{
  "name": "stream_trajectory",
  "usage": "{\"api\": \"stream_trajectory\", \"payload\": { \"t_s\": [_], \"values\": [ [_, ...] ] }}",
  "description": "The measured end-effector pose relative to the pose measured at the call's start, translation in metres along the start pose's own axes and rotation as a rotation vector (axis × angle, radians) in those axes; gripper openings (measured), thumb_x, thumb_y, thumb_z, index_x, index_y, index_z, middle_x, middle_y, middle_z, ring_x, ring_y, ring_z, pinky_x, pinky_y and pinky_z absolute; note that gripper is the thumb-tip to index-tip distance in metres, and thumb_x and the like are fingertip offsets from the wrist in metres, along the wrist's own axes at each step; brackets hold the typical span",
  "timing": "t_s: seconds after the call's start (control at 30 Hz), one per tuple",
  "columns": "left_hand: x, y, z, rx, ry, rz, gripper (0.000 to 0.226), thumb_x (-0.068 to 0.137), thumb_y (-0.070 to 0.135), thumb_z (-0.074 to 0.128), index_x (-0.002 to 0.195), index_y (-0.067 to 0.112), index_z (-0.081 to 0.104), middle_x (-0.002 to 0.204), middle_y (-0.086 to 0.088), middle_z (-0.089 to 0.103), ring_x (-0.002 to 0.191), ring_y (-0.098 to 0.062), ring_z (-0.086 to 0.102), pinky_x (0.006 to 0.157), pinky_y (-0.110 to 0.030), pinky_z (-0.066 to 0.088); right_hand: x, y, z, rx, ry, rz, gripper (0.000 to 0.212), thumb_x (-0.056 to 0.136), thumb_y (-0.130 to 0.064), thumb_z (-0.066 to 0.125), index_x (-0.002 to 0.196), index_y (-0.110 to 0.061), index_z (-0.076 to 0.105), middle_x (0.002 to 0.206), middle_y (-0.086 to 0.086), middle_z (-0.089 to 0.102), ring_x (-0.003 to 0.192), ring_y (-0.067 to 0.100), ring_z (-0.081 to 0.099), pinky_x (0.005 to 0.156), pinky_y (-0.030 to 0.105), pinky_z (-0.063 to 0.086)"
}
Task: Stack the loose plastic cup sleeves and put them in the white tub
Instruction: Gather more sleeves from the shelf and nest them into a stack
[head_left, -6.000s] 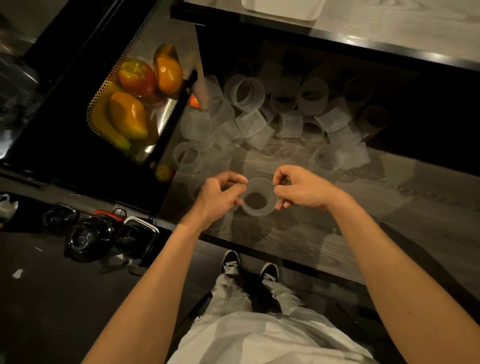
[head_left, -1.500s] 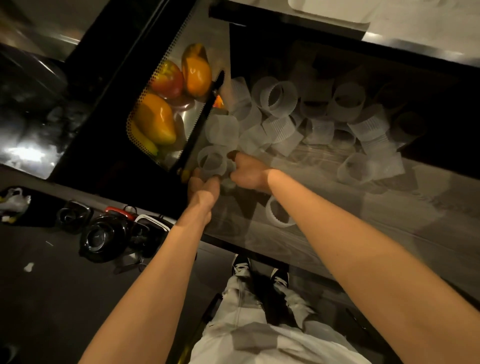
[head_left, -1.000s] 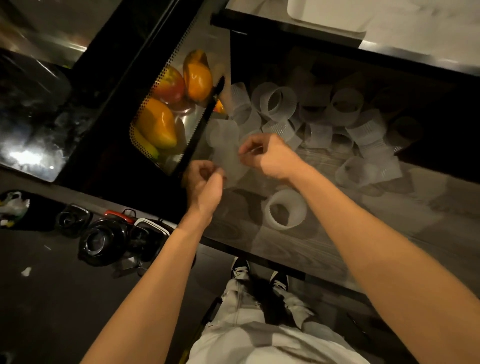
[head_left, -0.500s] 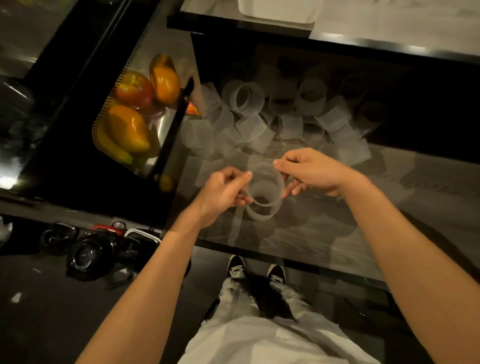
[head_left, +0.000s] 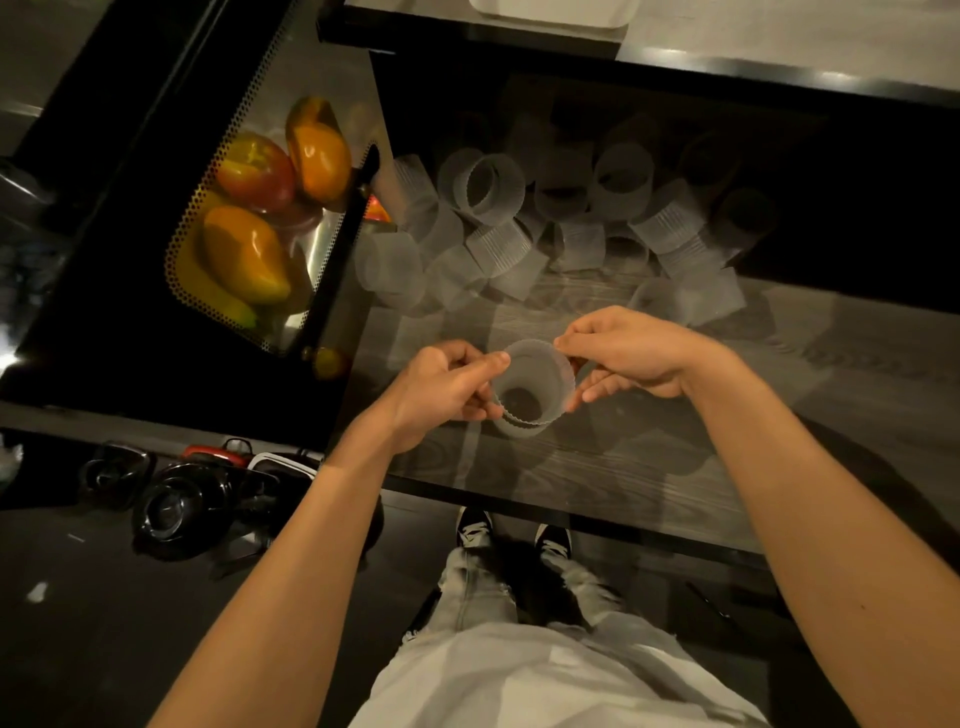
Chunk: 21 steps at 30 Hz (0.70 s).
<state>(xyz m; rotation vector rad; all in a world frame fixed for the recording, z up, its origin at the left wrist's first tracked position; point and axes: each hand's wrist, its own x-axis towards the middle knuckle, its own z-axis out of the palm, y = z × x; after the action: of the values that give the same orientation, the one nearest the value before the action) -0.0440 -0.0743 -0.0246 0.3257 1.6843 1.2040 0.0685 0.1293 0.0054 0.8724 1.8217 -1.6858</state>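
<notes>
Left hand and right hand pinch opposite rims of translucent ribbed plastic cup sleeve, held above grey wood-grain tabletop near front edge. Loose sleeve pile behind. White tub at far edge.

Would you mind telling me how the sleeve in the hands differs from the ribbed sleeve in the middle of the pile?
The held sleeve is pinched at its rim between the left hand and right hand; the ribbed sleeve lies untouched among others. The held sleeve's opening faces up, over a second sleeve; the ribbed one lies on its side, its wall showing. Both are translucent plastic rings.
</notes>
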Motion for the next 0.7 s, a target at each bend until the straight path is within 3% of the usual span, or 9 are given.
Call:
{"api": "stream_trajectory", "payload": {
  "t_s": [0.23, 0.33, 0.4, 0.47, 0.57, 0.63, 0.7],
  "values": [
    [0.002, 0.006, -0.003, 0.088, -0.138, -0.035, 0.026, 0.098, 0.033, 0.065, 0.090, 0.009, 0.062, 0.086, -0.015, 0.070, 0.088, -0.029, 0.076, 0.087, -0.042, 0.059, 0.004, -0.003, -0.001, -0.077, -0.004, 0.096, 0.026, 0.104, -0.019, 0.052, 0.113, 0.004, 0.060, 0.095, 0.021, 0.076, 0.079, 0.028, 0.077, 0.061, 0.022, 0.058],
    [0.007, 0.006, -0.005, 0.111, -0.102, -0.045, 0.029, 0.096, 0.038, 0.067, 0.091, 0.009, 0.062, 0.083, -0.010, 0.070, 0.083, -0.026, 0.076, 0.081, -0.038, 0.060, 0.008, -0.001, 0.002, -0.114, 0.067, 0.089, 0.026, 0.105, -0.020, 0.049, 0.109, 0.003, 0.061, 0.100, 0.021, 0.075, 0.081, 0.028, 0.078, 0.067, 0.027, 0.058],
    [0.011, 0.007, -0.009, 0.145, -0.057, -0.035, 0.033, 0.095, 0.044, 0.066, 0.095, 0.011, 0.063, 0.076, -0.001, 0.066, 0.073, -0.019, 0.072, 0.062, -0.029, 0.055, 0.013, 0.000, 0.001, -0.243, 0.171, 0.060, 0.029, 0.105, -0.026, 0.048, 0.105, -0.001, 0.063, 0.098, 0.014, 0.075, 0.079, 0.025, 0.078, 0.069, 0.034, 0.058],
    [0.017, 0.005, -0.015, 0.191, 0.009, -0.030, 0.036, 0.095, 0.050, 0.064, 0.101, 0.014, 0.065, 0.070, 0.004, 0.062, 0.068, -0.013, 0.065, 0.056, -0.026, 0.044, 0.017, -0.003, -0.001, -0.445, 0.305, 0.002, 0.024, 0.101, -0.026, 0.050, 0.096, -0.009, 0.066, 0.089, 0.008, 0.076, 0.078, 0.022, 0.076, 0.077, 0.042, 0.059],
    [0.031, -0.004, -0.025, 0.100, 0.156, -0.033, 0.023, 0.098, 0.041, 0.062, 0.101, 0.019, 0.065, 0.077, 0.002, 0.061, 0.073, -0.011, 0.061, 0.061, -0.024, 0.042, 0.020, -0.017, 0.002, -0.579, 0.457, -0.146, 0.018, 0.094, -0.019, 0.052, 0.083, -0.018, 0.065, 0.074, -0.001, 0.071, 0.072, 0.017, 0.067, 0.072, 0.039, 0.058],
    [0.041, -0.008, -0.033, -0.032, 0.258, -0.091, 0.016, 0.099, 0.034, 0.063, 0.101, 0.018, 0.063, 0.089, 0.000, 0.064, 0.085, -0.012, 0.064, 0.069, -0.025, 0.047, 0.025, -0.033, 0.011, -0.612, 0.474, -0.252, 0.017, 0.094, -0.014, 0.051, 0.081, -0.019, 0.061, 0.073, -0.005, 0.064, 0.067, 0.012, 0.059, 0.059, 0.030, 0.047],
    [0.051, -0.011, -0.042, -0.124, 0.359, -0.142, 0.018, 0.093, 0.035, 0.067, 0.102, 0.018, 0.064, 0.101, -0.004, 0.068, 0.097, -0.017, 0.067, 0.082, -0.033, 0.052, 0.037, -0.049, 0.022, -0.660, 0.438, -0.345, 0.015, 0.093, -0.010, 0.051, 0.087, -0.021, 0.058, 0.079, -0.007, 0.060, 0.069, 0.008, 0.055, 0.056, 0.023, 0.040]
  ]
}}
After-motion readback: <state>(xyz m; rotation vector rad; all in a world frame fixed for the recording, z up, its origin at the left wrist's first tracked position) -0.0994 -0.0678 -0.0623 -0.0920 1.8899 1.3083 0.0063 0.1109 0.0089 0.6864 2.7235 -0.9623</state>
